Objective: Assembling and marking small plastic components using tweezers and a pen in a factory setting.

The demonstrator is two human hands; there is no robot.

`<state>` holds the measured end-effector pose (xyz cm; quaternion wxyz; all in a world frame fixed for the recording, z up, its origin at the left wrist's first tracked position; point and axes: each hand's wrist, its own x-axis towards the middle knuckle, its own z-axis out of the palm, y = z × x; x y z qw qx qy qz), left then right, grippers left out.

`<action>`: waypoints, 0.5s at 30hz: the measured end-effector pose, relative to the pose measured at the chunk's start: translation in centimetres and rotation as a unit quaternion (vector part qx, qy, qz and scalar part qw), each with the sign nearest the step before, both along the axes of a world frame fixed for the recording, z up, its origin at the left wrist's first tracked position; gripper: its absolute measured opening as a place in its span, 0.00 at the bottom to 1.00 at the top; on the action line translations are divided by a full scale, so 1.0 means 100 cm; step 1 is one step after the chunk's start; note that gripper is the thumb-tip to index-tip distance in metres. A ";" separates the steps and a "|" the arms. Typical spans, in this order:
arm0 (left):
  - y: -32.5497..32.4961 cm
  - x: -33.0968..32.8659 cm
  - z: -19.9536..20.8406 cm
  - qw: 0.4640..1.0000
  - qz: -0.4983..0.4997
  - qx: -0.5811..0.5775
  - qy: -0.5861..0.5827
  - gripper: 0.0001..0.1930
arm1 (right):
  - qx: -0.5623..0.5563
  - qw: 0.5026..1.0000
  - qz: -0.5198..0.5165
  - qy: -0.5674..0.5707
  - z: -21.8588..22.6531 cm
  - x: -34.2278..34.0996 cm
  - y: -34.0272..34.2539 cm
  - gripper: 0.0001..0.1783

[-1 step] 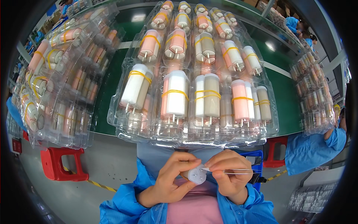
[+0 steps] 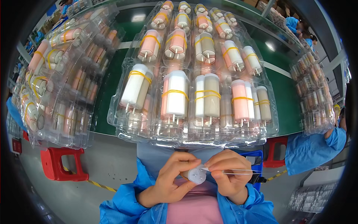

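My left hand [image 2: 174, 175] has its fingers wrapped around a short cylinder [image 2: 197, 175] with a translucent white end face, turned up to the right. Most of its side is hidden by my fingers. Between thumb and fingers, my right hand [image 2: 232, 172] pinches a thin, shiny stick-like tool [image 2: 244, 171]. Its pale tip meets the rim side of the cylinder's end face, and its far end sticks out to the right. Both hands are held close in front of my body, below the table's front edge.
A clear plastic tray [image 2: 190, 139] holds white, pink and grey-brown cylinders [image 2: 175, 93] bundled with yellow bands. Stacked trays [image 2: 67, 112] stand at left, more [image 2: 313, 93] at right. Red stools [image 2: 63, 164] and a blue crate [image 2: 257, 154] are below. A co-worker's blue sleeve [image 2: 315, 149] shows at right.
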<state>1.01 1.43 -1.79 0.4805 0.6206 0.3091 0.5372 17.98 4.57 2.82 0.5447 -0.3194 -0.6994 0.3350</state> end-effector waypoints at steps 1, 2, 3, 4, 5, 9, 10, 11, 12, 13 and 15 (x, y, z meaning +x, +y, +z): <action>-0.001 0.000 0.000 1.000 0.004 0.006 0.005 0.27 | 0.005 1.000 0.004 -0.014 0.002 0.000 0.000 0.05; -0.001 -0.001 0.001 1.000 0.007 0.009 0.004 0.27 | 0.011 1.000 0.007 -0.028 0.003 0.000 0.000 0.06; -0.003 -0.001 0.001 1.000 0.011 0.012 0.002 0.27 | 0.014 0.999 0.013 -0.031 0.005 0.000 0.001 0.07; -0.002 -0.002 0.001 1.000 0.011 0.015 -0.001 0.27 | 0.017 0.999 0.015 -0.035 0.006 0.000 0.001 0.07; -0.002 -0.002 0.001 1.000 0.009 0.014 -0.004 0.27 | 0.020 0.999 0.018 -0.038 0.006 0.000 0.002 0.07; -0.001 -0.001 -0.002 1.000 0.019 0.021 -0.009 0.25 | 0.018 0.999 0.019 -0.042 0.006 0.000 0.002 0.08; -0.001 0.000 -0.003 0.999 0.028 0.025 -0.007 0.25 | 0.015 0.999 0.020 -0.046 0.006 0.000 0.002 0.08; -0.002 0.001 -0.002 0.999 0.033 0.021 0.000 0.25 | 0.013 0.998 0.021 -0.050 0.006 0.000 0.002 0.08; -0.003 0.001 -0.001 0.999 0.039 0.016 0.008 0.24 | 0.017 0.997 0.019 -0.076 0.008 0.000 0.003 0.08; -0.004 0.002 0.000 0.999 0.044 0.011 0.015 0.24 | 0.020 0.994 0.015 -0.102 0.012 0.000 0.004 0.08; -0.004 0.001 0.000 0.998 0.053 0.010 0.029 0.24 | 0.012 0.993 0.013 -0.121 0.014 -0.001 0.004 0.07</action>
